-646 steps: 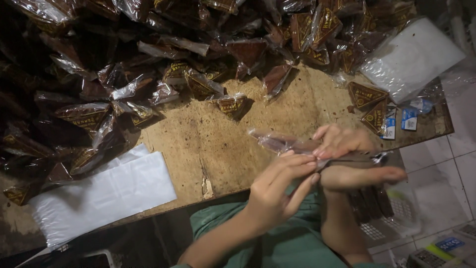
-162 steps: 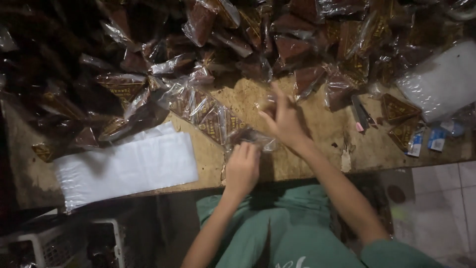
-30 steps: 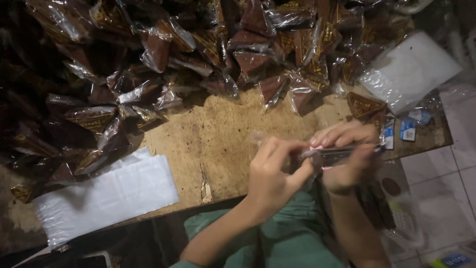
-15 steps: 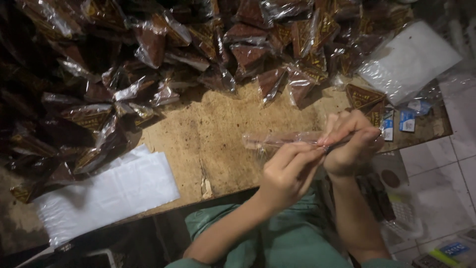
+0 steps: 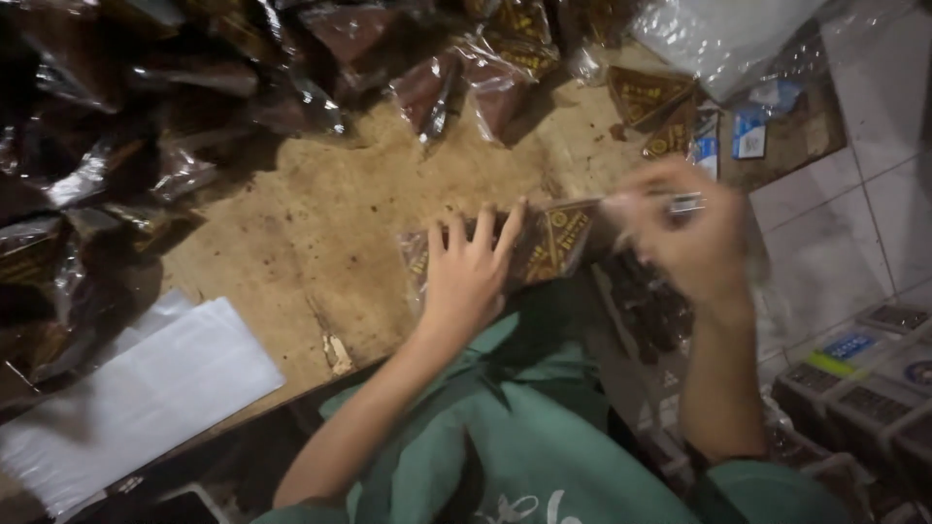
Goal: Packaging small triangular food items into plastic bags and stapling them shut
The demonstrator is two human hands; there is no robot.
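My left hand (image 5: 469, 275) lies flat, fingers spread, on a clear packet of dark triangular pieces with yellow print (image 5: 558, 236) at the near edge of the worn wooden board (image 5: 340, 252). My right hand (image 5: 684, 238) is blurred at the packet's right end, fingers closed around a small metal tool (image 5: 684, 204). The tool's tip is hard to make out.
A heap of filled clear packets (image 5: 175, 97) covers the far and left part of the board. A stack of empty clear bags (image 5: 136, 398) lies at the near left, another (image 5: 723, 34) at the far right. Small blue-white packs (image 5: 748, 131) sit by the right edge. Tiled floor is to the right.
The packet was held up between both hands; now it lies on the board under my flat left hand. My right hand has moved right with the tool.
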